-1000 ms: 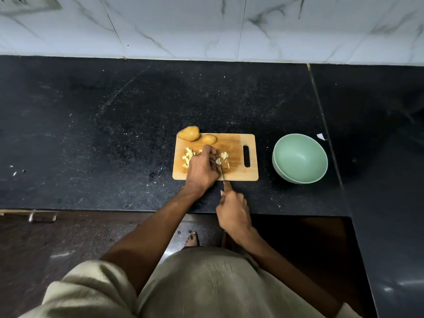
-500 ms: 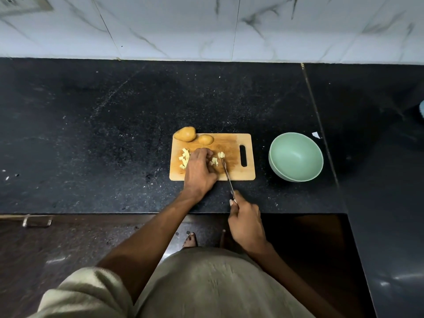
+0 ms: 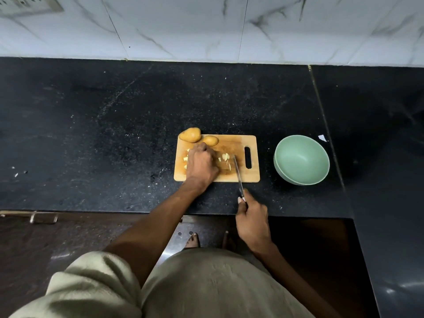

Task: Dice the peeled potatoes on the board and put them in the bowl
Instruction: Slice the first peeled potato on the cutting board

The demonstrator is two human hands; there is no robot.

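Observation:
A wooden cutting board [image 3: 239,143] lies on the black counter. Two whole potatoes [image 3: 190,134] [image 3: 210,140] sit at its far left corner. My left hand [image 3: 202,165] rests knuckles-up on the board with its fingers curled down over a potato piece, which is hidden beneath it. Pale diced pieces [image 3: 225,156] lie to its right, and a few more [image 3: 185,159] show at its left. My right hand [image 3: 252,222] grips the handle of a knife [image 3: 237,171], whose blade slants over the board's near edge. The green bowl [image 3: 301,160], right of the board, holds nothing.
The counter's front edge [image 3: 137,211] runs just below the board, with a drawer handle [image 3: 43,216] under it at left. A white scrap [image 3: 322,138] lies beyond the bowl by a counter seam. A marble-tiled wall [image 3: 206,28] backs the counter.
My right hand has drawn the knife back and to the right, away from the cut pieces. My left hand has shifted slightly left over the diced pile.

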